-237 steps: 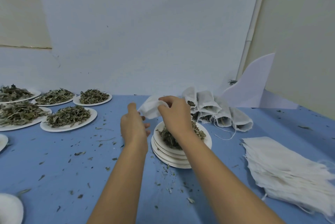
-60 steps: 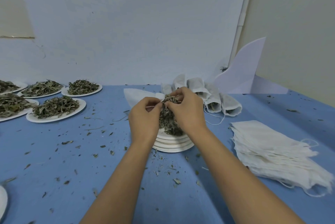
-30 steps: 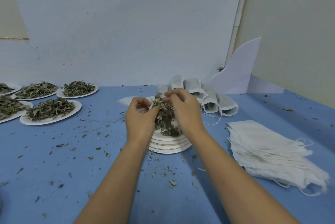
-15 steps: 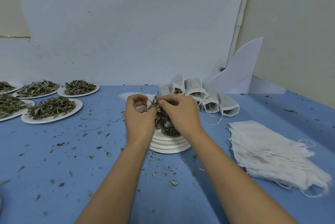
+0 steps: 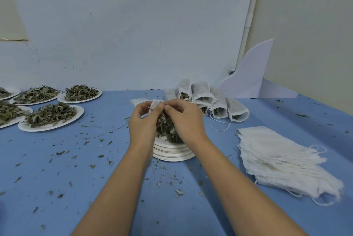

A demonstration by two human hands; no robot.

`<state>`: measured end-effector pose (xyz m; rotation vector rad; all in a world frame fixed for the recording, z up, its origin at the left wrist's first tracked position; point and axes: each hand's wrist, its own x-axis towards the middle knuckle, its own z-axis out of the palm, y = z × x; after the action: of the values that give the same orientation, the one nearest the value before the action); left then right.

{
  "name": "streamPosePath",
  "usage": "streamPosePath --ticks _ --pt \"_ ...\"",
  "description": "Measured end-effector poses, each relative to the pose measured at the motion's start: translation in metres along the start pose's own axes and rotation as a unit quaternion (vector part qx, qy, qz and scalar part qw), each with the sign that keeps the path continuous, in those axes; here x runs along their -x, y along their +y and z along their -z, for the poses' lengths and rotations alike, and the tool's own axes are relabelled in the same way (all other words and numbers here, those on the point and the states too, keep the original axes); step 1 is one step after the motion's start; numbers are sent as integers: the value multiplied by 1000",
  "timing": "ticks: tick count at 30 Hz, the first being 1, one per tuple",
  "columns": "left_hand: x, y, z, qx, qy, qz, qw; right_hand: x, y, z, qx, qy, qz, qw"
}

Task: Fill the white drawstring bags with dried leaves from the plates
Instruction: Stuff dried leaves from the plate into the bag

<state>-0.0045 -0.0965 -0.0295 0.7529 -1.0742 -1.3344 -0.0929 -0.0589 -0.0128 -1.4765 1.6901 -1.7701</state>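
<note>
My left hand (image 5: pixel 142 123) pinches the mouth of a white drawstring bag (image 5: pixel 155 104) above a stack of white plates (image 5: pixel 172 152). My right hand (image 5: pixel 186 121) is closed around a clump of dried leaves (image 5: pixel 166 128) and presses it against the bag's opening. The rest of the bag lies flat behind my hands. More leaves sit on the top plate, partly hidden by my hands.
Several filled bags (image 5: pixel 208 102) lie piled behind the stack. A pile of flat empty bags (image 5: pixel 280 157) sits at the right. Plates heaped with leaves (image 5: pixel 51 116) stand at the far left. Leaf crumbs litter the blue table (image 5: pixel 76 159). A white board (image 5: pixel 250 75) leans at the back right.
Both hands stay over the plate stack. My right hand has kept pushing leaves toward the bag mouth, and the fingertips have drawn closer together at the opening.
</note>
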Motion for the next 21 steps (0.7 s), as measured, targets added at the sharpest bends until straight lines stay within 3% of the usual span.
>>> streamPosePath --ticks 5,8,10,13,18,21 --pt "-3 0 6 38 -1 16 999 0 -5 -2 -93 -7 -53 994" --pt "-3 0 4 27 2 17 999 -3 -5 3 -125 38 -62 990" --pt "-3 0 2 13 0 12 1000 -6 -2 9 -58 66 -27 996" --pt "0 0 -2 -3 -20 2 1000 -9 4 13 79 32 17 996" --pt "1 1 -3 -25 -44 -15 999 -11 6 14 102 54 26 993" --pt "-3 3 -6 -41 -20 -27 999 -11 7 12 123 65 55 989"
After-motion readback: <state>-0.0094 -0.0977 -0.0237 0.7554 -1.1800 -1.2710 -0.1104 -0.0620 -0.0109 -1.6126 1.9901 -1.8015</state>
